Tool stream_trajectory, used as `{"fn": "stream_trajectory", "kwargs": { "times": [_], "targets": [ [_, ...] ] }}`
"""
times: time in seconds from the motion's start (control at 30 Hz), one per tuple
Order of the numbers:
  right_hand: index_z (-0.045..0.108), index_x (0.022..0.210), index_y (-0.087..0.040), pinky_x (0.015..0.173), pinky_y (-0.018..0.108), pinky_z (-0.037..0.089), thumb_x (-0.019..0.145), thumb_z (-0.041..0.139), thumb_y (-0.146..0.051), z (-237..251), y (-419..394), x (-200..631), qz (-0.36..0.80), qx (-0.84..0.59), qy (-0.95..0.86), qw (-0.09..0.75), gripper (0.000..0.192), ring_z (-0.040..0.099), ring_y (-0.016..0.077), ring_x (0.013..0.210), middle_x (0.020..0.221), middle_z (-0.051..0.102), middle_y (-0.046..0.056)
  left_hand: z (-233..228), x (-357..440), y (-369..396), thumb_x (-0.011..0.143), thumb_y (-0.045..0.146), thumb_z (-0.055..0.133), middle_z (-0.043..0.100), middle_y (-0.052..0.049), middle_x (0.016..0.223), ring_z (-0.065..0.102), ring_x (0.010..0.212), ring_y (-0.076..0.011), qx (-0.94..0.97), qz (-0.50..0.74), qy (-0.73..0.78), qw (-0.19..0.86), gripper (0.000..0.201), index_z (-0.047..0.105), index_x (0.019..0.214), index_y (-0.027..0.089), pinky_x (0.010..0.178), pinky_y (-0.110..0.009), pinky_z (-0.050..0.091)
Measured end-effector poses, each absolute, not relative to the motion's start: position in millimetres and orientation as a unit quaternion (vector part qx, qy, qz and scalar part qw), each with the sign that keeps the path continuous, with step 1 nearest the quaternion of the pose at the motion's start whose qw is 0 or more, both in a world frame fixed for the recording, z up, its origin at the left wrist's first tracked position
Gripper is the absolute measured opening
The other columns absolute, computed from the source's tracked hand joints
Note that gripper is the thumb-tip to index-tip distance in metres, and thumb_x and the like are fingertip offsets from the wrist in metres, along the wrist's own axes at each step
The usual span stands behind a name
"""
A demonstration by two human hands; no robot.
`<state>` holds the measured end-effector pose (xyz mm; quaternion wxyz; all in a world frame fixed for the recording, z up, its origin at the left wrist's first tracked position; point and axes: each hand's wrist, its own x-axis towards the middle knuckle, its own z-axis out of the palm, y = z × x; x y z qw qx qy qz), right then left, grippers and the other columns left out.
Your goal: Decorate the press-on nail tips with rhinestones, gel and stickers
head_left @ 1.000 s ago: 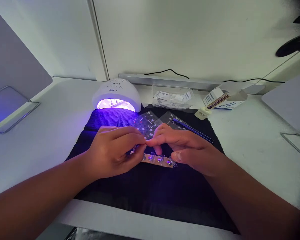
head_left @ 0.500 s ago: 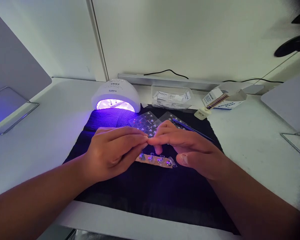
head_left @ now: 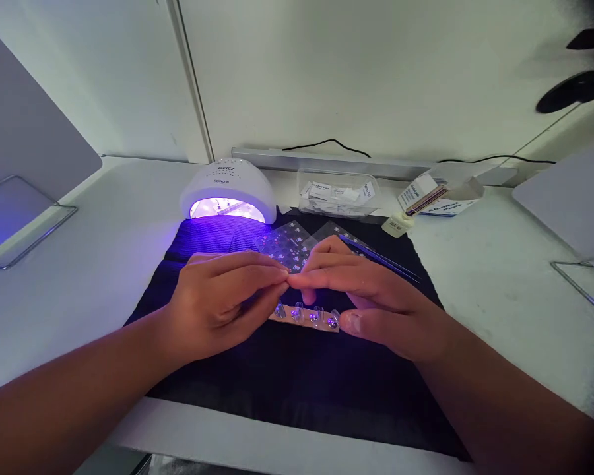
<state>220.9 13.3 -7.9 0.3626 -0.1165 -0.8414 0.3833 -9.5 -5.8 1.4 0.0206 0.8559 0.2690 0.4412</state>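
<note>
My left hand (head_left: pixel 218 297) and my right hand (head_left: pixel 376 297) meet fingertip to fingertip over a black mat (head_left: pixel 301 382). The left thumb and fingers are pinched together against the tip of the right index finger; anything tiny between them is hidden. The right hand's fingers lie stretched out, and its thumb rests at the right end of a tan strip (head_left: pixel 307 316) that carries several clear nail tips. That strip lies on the mat just below the fingertips.
A white nail lamp (head_left: pixel 228 188) glows purple at the mat's far edge. Clear sticker sheets (head_left: pixel 284 241) and dark tweezers (head_left: pixel 381 258) lie behind the hands. Farther back are a clear box of packets (head_left: pixel 339 191), a small bottle (head_left: pixel 396 225) and an open carton (head_left: pixel 445 198).
Both hands have stayed together with only slight shifts. The right thumb has come in to the strip's right end.
</note>
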Motion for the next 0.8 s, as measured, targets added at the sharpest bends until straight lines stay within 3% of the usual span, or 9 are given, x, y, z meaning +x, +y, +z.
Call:
{"fn": "stream_trajectory", "kwargs": {
  "times": [0.37, 0.8],
  "targets": [
    [0.063, 0.134, -0.029, 0.095, 0.045, 0.033, 0.096, 0.055, -0.032, -9.9, 13.5, 219.2, 0.493, -0.12, -0.783, 0.36, 0.039, 0.053, 0.0187, 0.087, 0.088, 0.063, 0.002, -0.8, -9.4, -2.6, 0.086, 0.012, 0.069, 0.078, -0.004, 0.082, 0.073, 0.067, -0.0107, 0.865, 0.427, 0.263, -0.02, 0.002, 0.068, 0.087, 0.014, 0.061, -0.02, 0.059],
    [0.069, 0.126, -0.025, 0.087, 0.042, 0.04, 0.092, 0.061, -0.036, -16.0, 15.4, 226.1, 0.547, -0.138, -0.751, 0.344, 0.037, 0.049, 0.0215, 0.095, 0.09, 0.062, 0.005, 0.8, -10.6, -2.4, 0.086, 0.011, 0.068, 0.078, -0.004, 0.082, 0.075, 0.068, -0.0121, 0.879, 0.416, 0.232, -0.022, 0.004, 0.067, 0.086, 0.015, 0.06, -0.02, 0.06]
  ]
}}
